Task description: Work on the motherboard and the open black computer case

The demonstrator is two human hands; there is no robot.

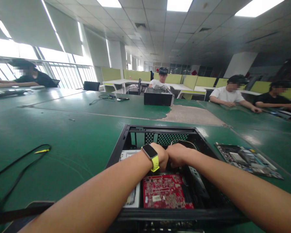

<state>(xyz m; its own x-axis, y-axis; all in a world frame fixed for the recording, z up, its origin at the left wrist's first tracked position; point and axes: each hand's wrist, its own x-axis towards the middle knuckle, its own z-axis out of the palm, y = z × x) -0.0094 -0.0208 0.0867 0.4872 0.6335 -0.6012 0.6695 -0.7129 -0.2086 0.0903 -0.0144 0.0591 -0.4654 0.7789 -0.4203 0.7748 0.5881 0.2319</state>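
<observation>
An open black computer case (200, 132) lies in front of me on the green table. Both of my hands reach down inside it, side by side and almost touching. My left hand (162, 157), below a watch with a yellow-green strap (155, 162), has its fingers bent downward and closed. My right hand (178, 154) is curled closed as well. Whatever they grip is hidden behind the hands. Nearer to me in the case sits a red circuit board (163, 192), with a white-and-silver part (135, 199) to its left. A thin cable (184, 141) loops behind my right hand.
A motherboard (247, 158) lies right of the case. Black cable (26, 168) with a yellow tie curves over the table at left. Across the table a person (161, 81) works at another case (158, 98). Other people sit at far left and at right.
</observation>
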